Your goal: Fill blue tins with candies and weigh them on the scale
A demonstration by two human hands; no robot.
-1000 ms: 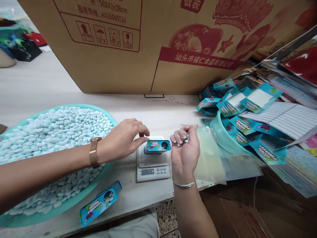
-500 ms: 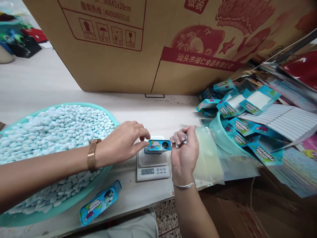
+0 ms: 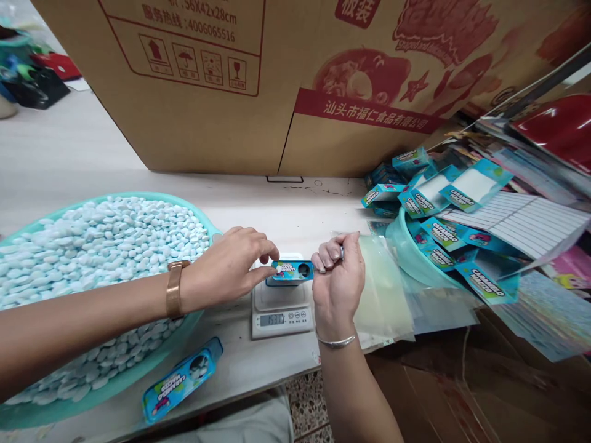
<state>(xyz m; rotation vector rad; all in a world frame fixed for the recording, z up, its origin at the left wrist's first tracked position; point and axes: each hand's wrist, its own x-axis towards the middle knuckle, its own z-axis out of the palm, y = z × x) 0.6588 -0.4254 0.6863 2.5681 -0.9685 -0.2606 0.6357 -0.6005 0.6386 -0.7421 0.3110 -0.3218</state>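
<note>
A small white digital scale [image 3: 282,320] stands on the table, its display reading about 153. On its pan is a narrow blue candy box [image 3: 292,269] with a round dark hole in its top. My left hand [image 3: 237,261] reaches in from the left, thumb and forefinger apart at the box's left end; whether they press on it is unclear. At the box's right end my right hand [image 3: 339,274] is closed, palm up, with a bit of pale blue candy showing between the curled fingers. A second blue box [image 3: 182,381] lies near the table's front edge.
A big turquoise basin [image 3: 203,216] full of pale blue candies [image 3: 124,227] is at left. Behind stands a large cardboard carton [image 3: 207,132]. To the right are clear plastic bags [image 3: 385,289] and a turquoise bowl [image 3: 406,246] heaped with blue boxes [image 3: 484,280].
The scale's reading has risen slightly, from about 152.6 to about 153. The right fingers have curled a little more over the candy. The whole view has shifted slightly.
</note>
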